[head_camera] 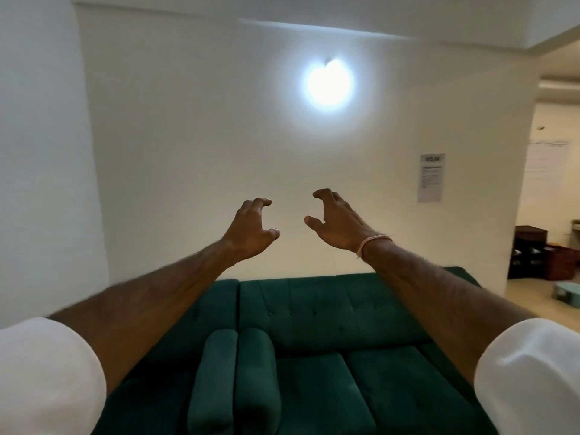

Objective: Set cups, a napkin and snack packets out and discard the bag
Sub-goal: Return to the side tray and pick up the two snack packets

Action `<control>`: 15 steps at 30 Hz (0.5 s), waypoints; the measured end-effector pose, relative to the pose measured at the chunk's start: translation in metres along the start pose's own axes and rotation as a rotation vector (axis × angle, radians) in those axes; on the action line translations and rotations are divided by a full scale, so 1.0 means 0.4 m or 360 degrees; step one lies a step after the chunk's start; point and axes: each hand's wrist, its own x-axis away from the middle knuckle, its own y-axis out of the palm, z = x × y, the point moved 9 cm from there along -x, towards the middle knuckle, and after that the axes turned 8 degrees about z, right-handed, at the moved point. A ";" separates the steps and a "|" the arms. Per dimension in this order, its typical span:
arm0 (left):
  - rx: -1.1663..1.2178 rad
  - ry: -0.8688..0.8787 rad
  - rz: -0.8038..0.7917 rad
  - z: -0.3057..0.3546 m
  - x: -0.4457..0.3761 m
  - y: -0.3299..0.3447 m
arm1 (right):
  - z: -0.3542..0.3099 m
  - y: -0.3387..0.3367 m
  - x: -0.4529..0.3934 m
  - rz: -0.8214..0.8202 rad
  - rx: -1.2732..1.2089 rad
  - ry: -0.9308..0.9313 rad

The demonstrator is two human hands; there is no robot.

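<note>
Dark green velvet covers the tufted sofa (314, 324) seen in the head view. Above its backrest the left hand (251, 229) and right hand (337, 219) are held out, fingers curled like claws, nothing grasped. No cups, napkin, snack packets or bag are visible, so their look and place cannot be told. Setting-out is judged not begun; they must first be found.
</note>
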 end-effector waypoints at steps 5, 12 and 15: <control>0.0112 0.0088 -0.0093 0.087 -0.007 0.129 | 0.135 -0.086 0.047 0.0030 0.0126 0.0145; 0.0247 0.0172 -0.0242 0.238 0.029 0.341 | 0.350 -0.221 0.167 0.0040 0.0264 0.0385; 0.0280 0.0178 -0.0294 0.304 0.054 0.442 | 0.448 -0.277 0.229 0.0019 0.0310 0.0473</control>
